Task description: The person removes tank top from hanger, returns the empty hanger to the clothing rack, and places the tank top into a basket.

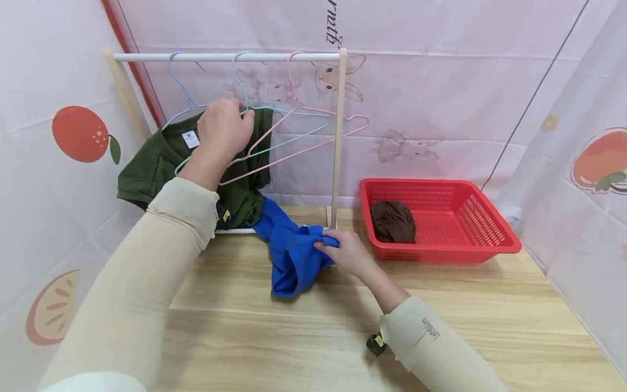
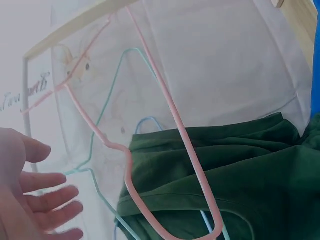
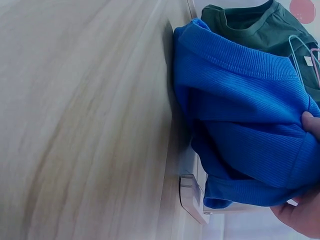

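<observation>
Blue garment [image 1: 294,256] below the rack's bar [image 1: 206,57]: our right grip [image 1: 350,253] pinches it; our released left grip [image 1: 225,128] should steady the teal hanger [image 1: 247,102].

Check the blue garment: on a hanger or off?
Off: the right hand grips the blue garment, bunched below the pink hanger, and no hanger shows in its visible folds.

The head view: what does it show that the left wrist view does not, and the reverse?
Only in the head view: the red basket, the brown cloth in it and the right hand.
Only in the left wrist view: four separate fingers of the left hand.
In both: that hand, the green shirt, the pink hanger and the blue garment.
</observation>
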The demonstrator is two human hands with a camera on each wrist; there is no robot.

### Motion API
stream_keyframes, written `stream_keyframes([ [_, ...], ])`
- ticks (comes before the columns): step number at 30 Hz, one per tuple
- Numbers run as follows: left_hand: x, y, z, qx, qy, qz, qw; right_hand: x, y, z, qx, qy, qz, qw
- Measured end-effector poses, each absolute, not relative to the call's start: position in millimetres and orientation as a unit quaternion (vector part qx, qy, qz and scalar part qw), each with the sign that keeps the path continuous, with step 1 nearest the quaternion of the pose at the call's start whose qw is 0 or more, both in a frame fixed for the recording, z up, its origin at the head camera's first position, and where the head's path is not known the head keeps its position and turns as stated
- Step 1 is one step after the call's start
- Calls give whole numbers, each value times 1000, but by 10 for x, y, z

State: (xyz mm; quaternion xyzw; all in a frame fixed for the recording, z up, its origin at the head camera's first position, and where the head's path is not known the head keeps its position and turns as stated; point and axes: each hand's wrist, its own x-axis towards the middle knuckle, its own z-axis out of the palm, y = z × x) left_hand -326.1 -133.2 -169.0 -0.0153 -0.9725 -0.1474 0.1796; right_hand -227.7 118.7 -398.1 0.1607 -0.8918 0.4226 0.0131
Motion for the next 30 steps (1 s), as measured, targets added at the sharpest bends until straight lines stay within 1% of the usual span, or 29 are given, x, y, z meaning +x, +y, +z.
stream_keyframes([
  [2, -3190, -1300, -1715, -18, -969, -125, 212, -2278, 1199, -3973, 160, -894, 419, 22],
  [3, -3154, -1285, -1737, -22, -964, -116, 237, -2281, 1205, -3969, 158, -894, 418, 26],
  [6, -3052, -1246, -1841, -57, -935, -101, 336, -2291, 1222, -3954, 155, -902, 400, 51],
  [8, -2985, -1218, -1929, -91, -911, -101, 389, -2298, 1233, -3940, 151, -908, 383, 75],
  [9, -2947, -1198, -1976, -108, -903, -106, 402, -2304, 1240, -3934, 149, -911, 376, 86],
  [10, -2904, -1175, -2022, -123, -900, -111, 403, -2307, 1247, -3928, 146, -914, 366, 97],
  [12, -2798, -1122, -2102, -145, -911, -124, 366, -2317, 1262, -3915, 142, -916, 356, 114],
  [16, -2599, -1017, -2236, -169, -941, -146, 254, -2320, 1293, -3888, 142, -915, 357, 122],
  [19, -2514, -981, -2349, -176, -956, -142, 185, -2316, 1313, -3871, 144, -912, 363, 124],
  [23, -2508, -998, -2611, -179, -968, -141, 104, -2324, 1334, -3858, 142, -911, 363, 138],
  [30, -2588, -1064, -3254, -208, -961, -183, -16, -2337, 1394, -3817, 131, -909, 365, 150],
])
